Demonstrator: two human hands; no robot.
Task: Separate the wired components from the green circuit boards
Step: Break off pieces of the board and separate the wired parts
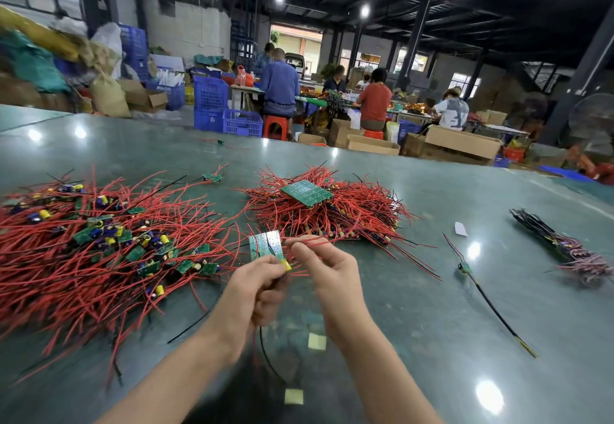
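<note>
My left hand (255, 287) grips a small green circuit board strip (265, 245) held upright above the table, with a yellow-capped component (286, 264) by its thumb. A black wire hangs down below that hand. My right hand (327, 265) pinches red wires (307, 241) just right of the strip. On the left lies a big pile of red-wired small boards with blue and yellow capacitors (109, 241). Ahead sits a second red-wire heap (335, 214) with a larger green board (306, 192) lying on top.
The green table (432, 307) carries a bundle of black wired parts (561, 247) at the right, a single wired board (465, 269), a white slip (460, 229) and yellow tape squares (316, 341). Beyond the far edge, people sit among cardboard boxes and blue crates.
</note>
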